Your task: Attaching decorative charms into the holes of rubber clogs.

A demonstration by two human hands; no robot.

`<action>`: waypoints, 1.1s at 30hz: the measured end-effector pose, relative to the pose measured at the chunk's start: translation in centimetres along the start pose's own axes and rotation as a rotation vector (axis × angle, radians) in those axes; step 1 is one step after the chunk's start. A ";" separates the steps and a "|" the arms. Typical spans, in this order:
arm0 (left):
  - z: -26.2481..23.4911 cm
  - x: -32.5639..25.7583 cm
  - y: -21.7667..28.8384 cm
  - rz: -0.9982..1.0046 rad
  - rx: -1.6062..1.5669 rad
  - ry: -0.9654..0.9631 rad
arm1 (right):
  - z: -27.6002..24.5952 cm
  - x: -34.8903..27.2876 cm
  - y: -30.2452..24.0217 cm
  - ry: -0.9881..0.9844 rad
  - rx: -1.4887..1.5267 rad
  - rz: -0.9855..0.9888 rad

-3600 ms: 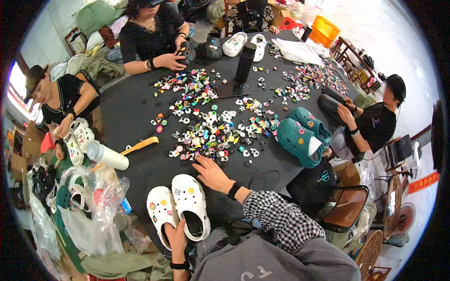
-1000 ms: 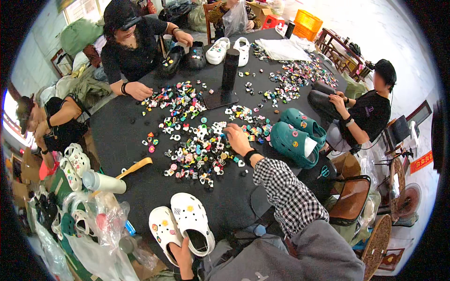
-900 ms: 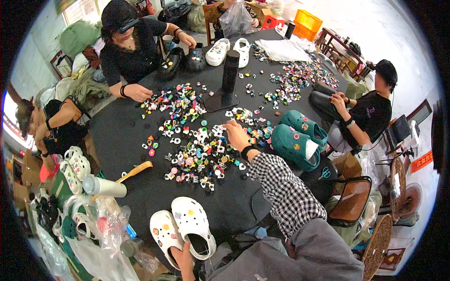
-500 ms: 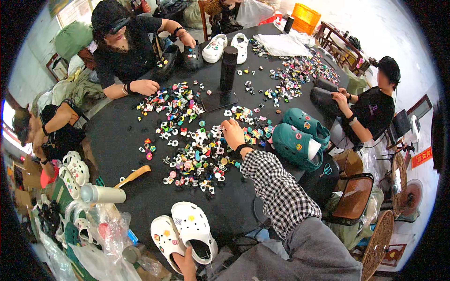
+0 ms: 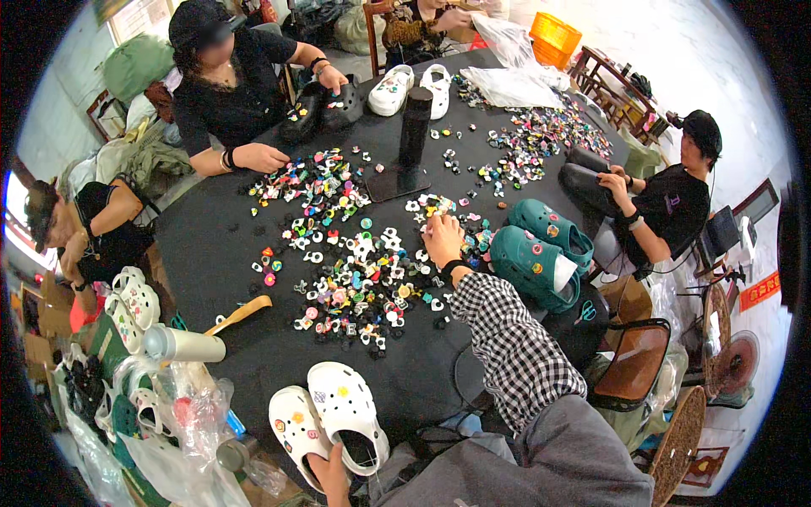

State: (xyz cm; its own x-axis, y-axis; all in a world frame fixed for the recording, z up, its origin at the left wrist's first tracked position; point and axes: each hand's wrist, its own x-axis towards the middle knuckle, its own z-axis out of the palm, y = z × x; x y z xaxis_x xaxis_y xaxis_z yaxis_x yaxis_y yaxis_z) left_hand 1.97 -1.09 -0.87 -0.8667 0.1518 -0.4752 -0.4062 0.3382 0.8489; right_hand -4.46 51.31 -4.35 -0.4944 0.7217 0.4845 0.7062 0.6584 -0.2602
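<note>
Two white clogs [image 5: 348, 399] decorated with several shoe charms stand at the table's near edge. My left hand [image 5: 332, 480] grips them at the heel opening of the left clog, its fingers partly inside. My right hand [image 5: 444, 243] reaches over the table, palm down, fingers slightly bent and a little apart, touching a scattered pile of colourful shoe charms [image 5: 435, 203]. No charm shows between its fingers. A larger heap of charms [image 5: 363, 279] lies to its left. Right of the hand rests a pair of green clogs [image 5: 525, 258] with charms on them.
A black speaker-like cylinder [image 5: 414, 127] stands beyond my right hand. A pale bottle [image 5: 184, 345] and a wooden-handled tool [image 5: 241, 314] lie left. Co-workers sit around the table; one handles black clogs [image 5: 342, 106], another dark clogs [image 5: 583, 173]. Scissors [image 5: 585, 313] lie at right.
My right hand has shifted right along the charms, toward the green clogs. My left hand stays on the white clogs. At the far end, a person has lifted a clear plastic bag.
</note>
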 end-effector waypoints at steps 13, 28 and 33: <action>0.2 -0.7 3.3 0.096 0.265 0.041 | 1.0 4.0 -0.1 -0.080 0.216 -0.202; -1.5 0.2 -3.6 0.052 0.211 0.043 | 2.1 8.7 0.3 -0.214 0.512 -0.141; -0.5 0.0 -0.3 0.089 0.170 0.064 | 0.3 9.7 2.6 -0.647 0.819 0.256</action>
State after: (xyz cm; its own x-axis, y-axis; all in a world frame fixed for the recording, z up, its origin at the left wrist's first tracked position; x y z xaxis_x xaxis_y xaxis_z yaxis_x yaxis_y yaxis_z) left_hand 1.92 -1.65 -1.01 -0.9160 0.1306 -0.3792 -0.2767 0.4787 0.8332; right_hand -7.60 60.12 -0.59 -0.7241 0.6762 -0.1358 0.3912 0.2404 -0.8884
